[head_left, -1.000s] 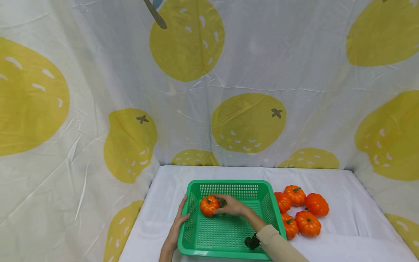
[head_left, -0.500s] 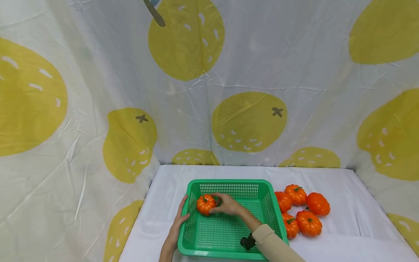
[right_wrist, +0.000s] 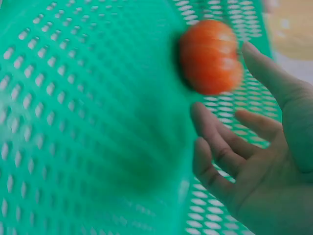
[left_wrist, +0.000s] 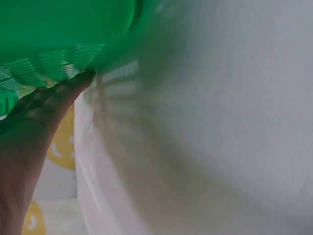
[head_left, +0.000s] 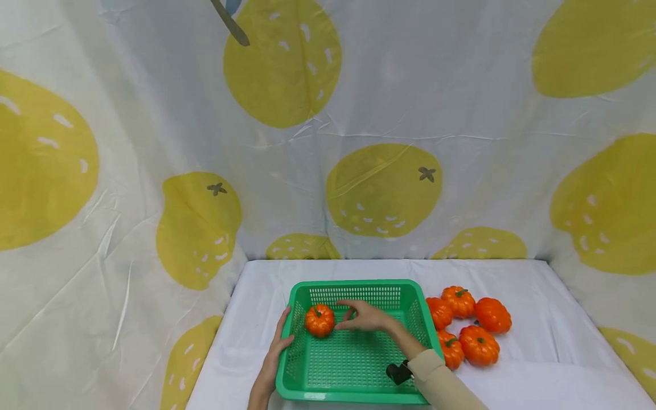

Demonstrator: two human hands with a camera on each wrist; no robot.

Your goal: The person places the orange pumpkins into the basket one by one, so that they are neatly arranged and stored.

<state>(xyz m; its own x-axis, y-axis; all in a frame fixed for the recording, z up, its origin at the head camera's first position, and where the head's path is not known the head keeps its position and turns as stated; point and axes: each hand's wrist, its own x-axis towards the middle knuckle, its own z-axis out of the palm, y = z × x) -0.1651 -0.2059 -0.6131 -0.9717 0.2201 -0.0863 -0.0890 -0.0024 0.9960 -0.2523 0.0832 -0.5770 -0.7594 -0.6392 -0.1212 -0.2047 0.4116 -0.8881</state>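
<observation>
A small orange pumpkin (head_left: pixel 320 321) sits in the back left part of a green plastic basket (head_left: pixel 353 396), its stem upward. Just right of it, inside the basket, is my right hand (head_left: pixel 365 317), with thumb and fingers spread and nothing held. In the right wrist view, a gap shows between those fingertips (right_wrist: pixel 198 110) and the pumpkin (right_wrist: pixel 210 58). My left hand (head_left: pixel 271 359) lies along the basket's left side, its fingers straight against the outer wall and the thumb at the rim. The left wrist view shows this hand (left_wrist: pixel 36 125) under the basket's slotted side.
Several more orange pumpkins (head_left: pixel 479 345) lie together on the white cloth (head_left: pixel 528 387), close to the basket's right wall. A black wrist camera (head_left: pixel 398 373) hangs from the right wrist over the basket. Fruit-printed cloth walls (head_left: pixel 384 188) rise behind and beside the table.
The pumpkin has shifted a little left in the basket. My right hand has let go of it and moved slightly right. The left hand stays on the basket's side.
</observation>
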